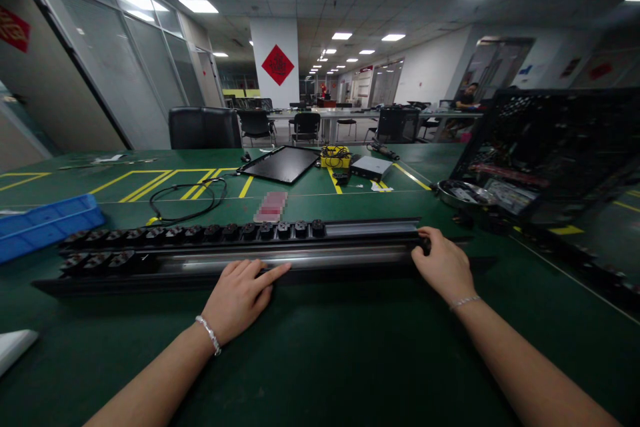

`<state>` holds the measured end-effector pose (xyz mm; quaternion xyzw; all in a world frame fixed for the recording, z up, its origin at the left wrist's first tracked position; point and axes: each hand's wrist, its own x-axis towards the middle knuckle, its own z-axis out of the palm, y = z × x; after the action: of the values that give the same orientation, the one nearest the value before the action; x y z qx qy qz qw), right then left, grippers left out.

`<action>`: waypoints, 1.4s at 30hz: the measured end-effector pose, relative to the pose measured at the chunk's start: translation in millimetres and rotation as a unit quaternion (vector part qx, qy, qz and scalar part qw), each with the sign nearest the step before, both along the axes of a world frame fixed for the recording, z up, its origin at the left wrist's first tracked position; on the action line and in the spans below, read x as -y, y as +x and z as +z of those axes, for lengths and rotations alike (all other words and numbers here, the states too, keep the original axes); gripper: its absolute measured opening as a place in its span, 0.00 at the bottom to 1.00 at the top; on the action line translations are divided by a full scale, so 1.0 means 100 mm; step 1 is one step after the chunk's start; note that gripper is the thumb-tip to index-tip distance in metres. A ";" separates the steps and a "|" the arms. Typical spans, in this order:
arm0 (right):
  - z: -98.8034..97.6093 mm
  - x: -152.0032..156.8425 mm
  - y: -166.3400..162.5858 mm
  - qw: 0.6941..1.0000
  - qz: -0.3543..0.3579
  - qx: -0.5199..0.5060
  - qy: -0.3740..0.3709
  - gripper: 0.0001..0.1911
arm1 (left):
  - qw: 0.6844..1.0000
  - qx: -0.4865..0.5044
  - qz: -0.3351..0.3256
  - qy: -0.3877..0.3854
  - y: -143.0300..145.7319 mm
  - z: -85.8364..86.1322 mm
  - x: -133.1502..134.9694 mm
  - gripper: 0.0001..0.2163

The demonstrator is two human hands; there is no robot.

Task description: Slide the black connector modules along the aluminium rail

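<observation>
Right hand [444, 265] grips a black part [425, 244] at right end of near rail [345, 257]; left hand [243, 290], open, rests on rail. Rail black, silvery inside. Far sign [277, 65]: characters blurred.

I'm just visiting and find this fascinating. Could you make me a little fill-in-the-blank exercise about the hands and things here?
1. The left hand touches the front rail, while a small black piece is pinched in the ____ hand.
2. Compared with the back row of black pieces, the front row has ____ pieces.
3. The plastic tray at the table's left side is coloured ____.
4. The diamond-shaped sign on the pillar has a ____ background.

Missing words: right; fewer; blue; red.
</observation>
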<state>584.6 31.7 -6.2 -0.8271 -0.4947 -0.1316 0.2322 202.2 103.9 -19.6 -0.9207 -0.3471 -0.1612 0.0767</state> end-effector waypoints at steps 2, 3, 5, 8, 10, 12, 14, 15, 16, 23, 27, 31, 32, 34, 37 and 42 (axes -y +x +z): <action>-0.01 0.00 0.02 1.000 0.000 -0.003 -0.004 0.19 | 1.000 -0.001 0.001 -0.001 0.00 0.00 0.00 0.24; -0.01 0.00 0.02 1.000 -0.002 -0.005 -0.006 0.20 | 1.000 -0.003 0.002 -0.003 0.00 0.00 0.00 0.24; -0.01 0.01 0.03 1.000 -0.008 -0.006 -0.009 0.20 | 1.000 -0.004 0.002 -0.004 0.00 -0.01 0.00 0.24; 0.00 0.02 0.03 1.000 -0.016 0.005 -0.005 0.21 | 1.000 -0.003 0.001 -0.001 -0.01 -0.01 0.00 0.24; 0.00 0.03 0.02 1.000 -0.019 0.013 -0.002 0.21 | 1.000 -0.002 0.000 0.000 -0.01 -0.01 0.00 0.23; 0.01 0.04 0.02 1.000 -0.020 0.013 -0.006 0.22 | 1.000 -0.002 0.000 0.000 -0.01 -0.01 0.00 0.23; 0.01 0.04 0.02 1.000 -0.022 0.009 -0.011 0.22 | 1.000 0.000 0.001 0.002 0.00 -0.01 0.00 0.23; 0.01 0.04 0.01 1.000 -0.023 0.008 -0.011 0.22 | 1.000 0.001 0.001 0.003 0.00 -0.01 0.00 0.23; 0.02 0.04 0.01 1.000 -0.023 0.007 -0.012 0.22 | 1.000 0.002 0.002 0.004 0.00 -0.01 0.00 0.23; 0.02 0.04 0.00 1.000 -0.026 0.007 -0.013 0.22 | 1.000 0.005 -0.004 0.008 0.00 0.00 0.00 0.23; 0.02 0.04 0.01 1.000 -0.025 0.010 -0.013 0.22 | 1.000 -0.001 -0.001 -0.001 0.00 0.00 0.01 0.23; 0.02 0.03 0.01 1.000 -0.024 0.008 -0.018 0.22 | 1.000 -0.006 0.002 -0.008 0.00 0.00 0.00 0.23; 0.02 0.03 0.02 0.999 -0.025 0.007 -0.019 0.22 | 1.000 -0.006 0.003 -0.009 0.00 0.00 0.00 0.23; 0.03 0.03 0.01 0.999 -0.027 0.005 -0.020 0.22 | 1.000 -0.004 0.003 -0.006 0.00 0.00 0.00 0.23; 0.03 0.03 0.01 0.999 -0.028 0.003 -0.021 0.22 | 1.000 0.001 0.001 0.003 0.00 -0.01 0.00 0.23; 0.04 0.03 0.01 0.999 -0.026 -0.001 -0.024 0.22 | 1.000 0.001 0.000 0.007 0.00 0.00 0.00 0.23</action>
<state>585.7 28.4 -2.5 -0.8451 -0.4759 -0.1246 0.2094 201.9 103.6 -19.5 -0.9199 -0.3462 -0.1646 0.0827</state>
